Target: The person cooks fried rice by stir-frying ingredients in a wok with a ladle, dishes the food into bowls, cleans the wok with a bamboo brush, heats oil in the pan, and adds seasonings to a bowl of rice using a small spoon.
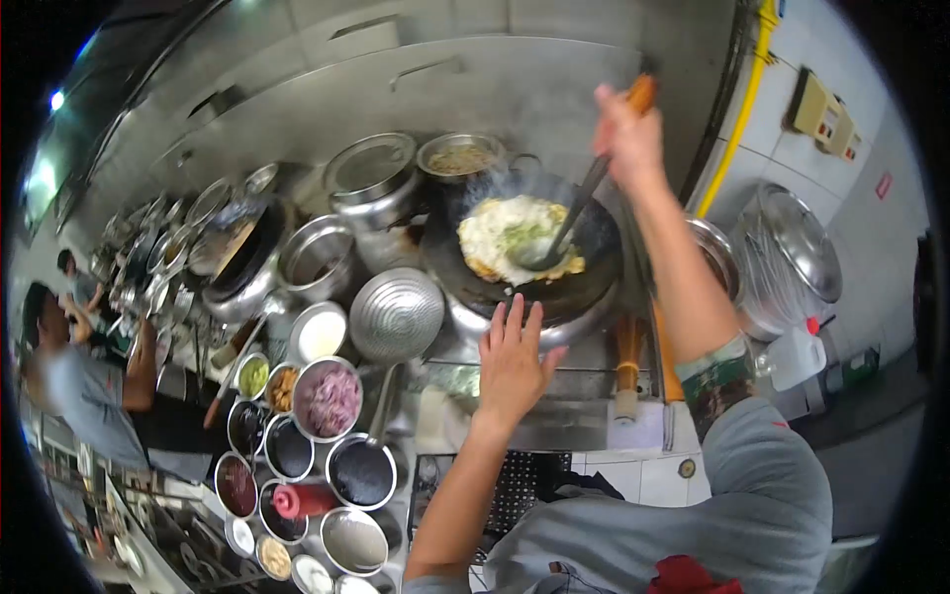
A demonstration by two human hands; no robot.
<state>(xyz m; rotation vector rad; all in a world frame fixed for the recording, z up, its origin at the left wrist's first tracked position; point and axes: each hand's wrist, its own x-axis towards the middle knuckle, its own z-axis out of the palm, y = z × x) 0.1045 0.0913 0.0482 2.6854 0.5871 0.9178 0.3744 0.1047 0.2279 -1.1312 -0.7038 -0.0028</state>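
My right hand is closed around the wooden-ended handle of a long ladle. The ladle's bowl rests on a round of cooked egg with green bits inside a dark, steaming wok. At the wok's near side, my left hand is held palm down with its fingers stretched out, fingertips right by the rim, holding nothing. Left of that hand lies a round perforated metal strainer, its handle pointing toward me.
Bowls of chopped red onion, dark sauces and other ingredients crowd the left, with a red squeeze bottle among them. Lidded pots stand behind. A plastic jug is at right. Another person works at far left.
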